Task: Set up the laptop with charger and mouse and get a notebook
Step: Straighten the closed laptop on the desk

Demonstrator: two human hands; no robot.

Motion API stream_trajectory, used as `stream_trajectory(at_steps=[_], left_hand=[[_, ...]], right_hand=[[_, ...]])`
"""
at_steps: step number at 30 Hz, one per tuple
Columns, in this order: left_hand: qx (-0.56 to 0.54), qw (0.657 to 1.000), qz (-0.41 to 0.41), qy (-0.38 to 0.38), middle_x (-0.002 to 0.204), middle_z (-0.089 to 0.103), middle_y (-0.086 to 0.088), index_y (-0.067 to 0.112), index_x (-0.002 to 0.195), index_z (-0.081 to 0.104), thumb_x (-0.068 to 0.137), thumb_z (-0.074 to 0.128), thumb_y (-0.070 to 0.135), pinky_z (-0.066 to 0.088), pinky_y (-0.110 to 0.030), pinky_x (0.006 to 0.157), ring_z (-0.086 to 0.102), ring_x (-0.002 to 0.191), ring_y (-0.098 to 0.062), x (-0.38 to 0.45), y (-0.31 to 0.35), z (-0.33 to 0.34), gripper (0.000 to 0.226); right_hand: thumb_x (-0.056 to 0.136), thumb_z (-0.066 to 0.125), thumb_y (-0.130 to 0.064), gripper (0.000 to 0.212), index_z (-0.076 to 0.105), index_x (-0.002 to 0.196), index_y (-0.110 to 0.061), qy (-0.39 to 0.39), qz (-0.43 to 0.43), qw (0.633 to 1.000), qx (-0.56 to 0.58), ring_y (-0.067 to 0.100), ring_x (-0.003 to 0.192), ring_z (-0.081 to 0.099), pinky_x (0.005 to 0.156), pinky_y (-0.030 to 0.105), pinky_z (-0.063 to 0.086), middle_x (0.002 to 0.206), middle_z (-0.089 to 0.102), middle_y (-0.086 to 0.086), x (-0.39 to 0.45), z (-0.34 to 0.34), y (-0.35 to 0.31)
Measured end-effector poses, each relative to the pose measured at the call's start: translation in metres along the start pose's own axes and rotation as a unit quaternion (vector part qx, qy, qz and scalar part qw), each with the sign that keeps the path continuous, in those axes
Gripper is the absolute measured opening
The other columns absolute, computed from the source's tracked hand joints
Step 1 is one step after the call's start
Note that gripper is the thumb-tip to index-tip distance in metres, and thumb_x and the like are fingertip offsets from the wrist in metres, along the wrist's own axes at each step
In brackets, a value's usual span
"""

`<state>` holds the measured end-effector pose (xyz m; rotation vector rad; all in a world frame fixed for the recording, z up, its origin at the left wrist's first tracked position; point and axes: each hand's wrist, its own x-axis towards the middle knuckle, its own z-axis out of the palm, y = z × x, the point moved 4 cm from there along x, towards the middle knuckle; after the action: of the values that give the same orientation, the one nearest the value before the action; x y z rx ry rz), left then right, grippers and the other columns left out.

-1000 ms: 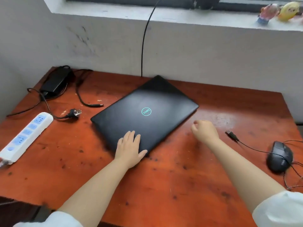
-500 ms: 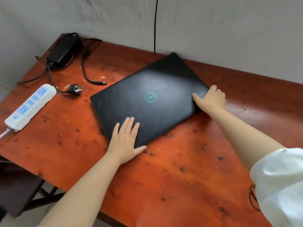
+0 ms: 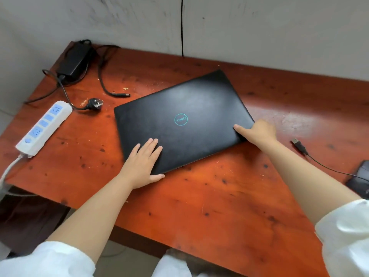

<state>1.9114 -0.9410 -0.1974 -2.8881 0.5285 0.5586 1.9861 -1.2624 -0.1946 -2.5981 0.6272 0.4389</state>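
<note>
A closed black laptop (image 3: 191, 108) with a teal logo lies at an angle on the red-brown wooden table (image 3: 219, 196). My left hand (image 3: 142, 164) rests flat on its near left corner, fingers spread. My right hand (image 3: 257, 131) grips the laptop's right corner, thumb on the lid. The black charger brick (image 3: 74, 59) sits at the table's far left corner; its wall plug (image 3: 95, 104) and barrel connector (image 3: 122, 94) lie loose on the table. A black mouse (image 3: 359, 177) shows at the right edge, its USB plug (image 3: 298, 144) lying free. No notebook is in view.
A white power strip (image 3: 44, 127) with blue sockets lies along the table's left edge, its cord dropping off the side. A black cable (image 3: 182, 27) hangs down the grey wall behind the table. The table's near edge runs diagonally below my arms.
My right hand went from the bare table to the laptop's right corner and took hold. The laptop has turned slightly. My view dropped lower and shifted.
</note>
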Motion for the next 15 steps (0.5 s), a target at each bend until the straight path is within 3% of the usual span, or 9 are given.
stream_trajectory(at_steps=[8,15], left_hand=[[0.029,0.998,0.046,-0.024,0.157,0.000,-0.001,0.015,0.145,0.005,0.086,0.051,0.049,0.012,-0.039,0.118,0.001,0.144,-0.017,-0.037,-0.032,0.010,0.082],[0.012,0.997,0.069,-0.018,0.157,0.004,0.003,0.020,0.145,0.009,0.089,0.053,0.037,0.017,-0.040,0.116,0.005,0.144,-0.015,-0.062,-0.068,0.018,0.074]], right_hand=[[0.078,0.056,-0.058,0.056,0.056,0.093,-0.004,-0.013,0.095,0.995,0.021,0.038,0.114,0.050,0.095,0.042,0.034,0.113,0.063,0.021,-0.094,0.034,0.019],[0.080,0.054,-0.057,0.050,0.052,0.083,-0.007,-0.009,0.157,0.987,0.043,0.037,0.111,0.051,0.095,0.042,0.033,0.110,0.063,0.019,-0.168,0.074,0.019]])
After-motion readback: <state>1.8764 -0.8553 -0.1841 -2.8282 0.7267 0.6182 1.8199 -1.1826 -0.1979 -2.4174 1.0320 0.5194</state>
